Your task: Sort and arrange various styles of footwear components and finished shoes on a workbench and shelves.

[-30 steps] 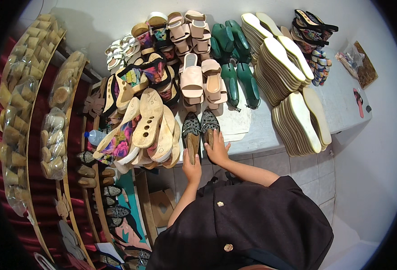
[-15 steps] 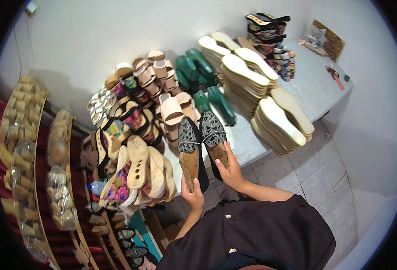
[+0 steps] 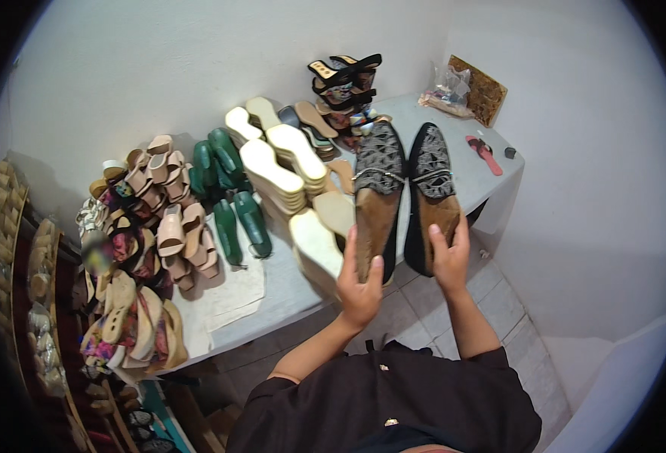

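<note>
Black, grey-patterned uppers (image 3: 380, 151) cover two shoes, the left shoe (image 3: 382, 170) and the right shoe (image 3: 431, 158), which are held side by side, seen over the front edge of the table (image 3: 288, 291), toes pointed away from the body. By the left hand (image 3: 361, 296), the heel end of the left shoe is clasped, its thumb laid on the brown wooden insert (image 3: 377, 223) and its fingers along the outer side; by the right hand (image 3: 451, 260), the other heel is gripped in much the same way. Judging by the solid-looking inserts, the pair should feel fairly weighty and stiff, the wood perhaps a little slippery; hold is best taken at the heels, so that the decorated toes are not scuffed. Beside them to the left, pale soles (image 3: 269, 166) are piled; farther left, green shoe forms (image 3: 252, 223), pink sandals (image 3: 171, 230) and floral wedges (image 3: 144, 325) are set out. To the right, a reddish slipper (image 3: 487, 157) is laid, with a clear plastic bag (image 3: 448, 89) near a brown board (image 3: 490, 94) beyond it.
</note>
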Available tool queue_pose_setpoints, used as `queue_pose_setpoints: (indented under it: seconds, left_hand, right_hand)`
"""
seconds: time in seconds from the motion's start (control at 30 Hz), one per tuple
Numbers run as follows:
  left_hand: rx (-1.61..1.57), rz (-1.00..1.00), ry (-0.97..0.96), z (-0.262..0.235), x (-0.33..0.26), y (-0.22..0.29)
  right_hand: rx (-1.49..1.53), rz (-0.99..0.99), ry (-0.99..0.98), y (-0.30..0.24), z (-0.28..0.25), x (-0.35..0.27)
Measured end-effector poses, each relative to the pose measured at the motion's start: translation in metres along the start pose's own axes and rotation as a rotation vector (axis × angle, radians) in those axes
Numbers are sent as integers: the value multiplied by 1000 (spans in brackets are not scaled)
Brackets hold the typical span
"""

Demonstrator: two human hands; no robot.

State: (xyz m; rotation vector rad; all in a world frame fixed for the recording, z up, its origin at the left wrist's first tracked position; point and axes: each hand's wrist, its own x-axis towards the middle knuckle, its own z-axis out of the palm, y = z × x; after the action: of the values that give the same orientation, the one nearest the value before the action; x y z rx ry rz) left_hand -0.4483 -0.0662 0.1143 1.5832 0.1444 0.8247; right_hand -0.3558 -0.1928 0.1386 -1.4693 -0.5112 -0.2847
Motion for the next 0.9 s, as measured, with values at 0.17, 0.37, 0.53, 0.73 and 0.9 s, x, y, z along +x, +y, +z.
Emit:
queue_pose_setpoints:
  seconds: [0.17,0.37,0.53,0.73,0.9]
  left_hand:
    - [-73,-87,62,137,12,-61]
    - [156,-214,222,189,9,-157]
    - [377,-272,323,178,6,-218]
    - [567,-276,470,158,2,-240]
    - [598,-208,457,147,5,-249]
  right_hand:
    - [-63,126,-28,79,-107,66]
    - [-254,267,-197,220,-129,86]
    - [-329,431,-400,286,-95,74]
    - [-464,461,-546,294,-48,69]
    - [-429,512,-597,298,-17,66]
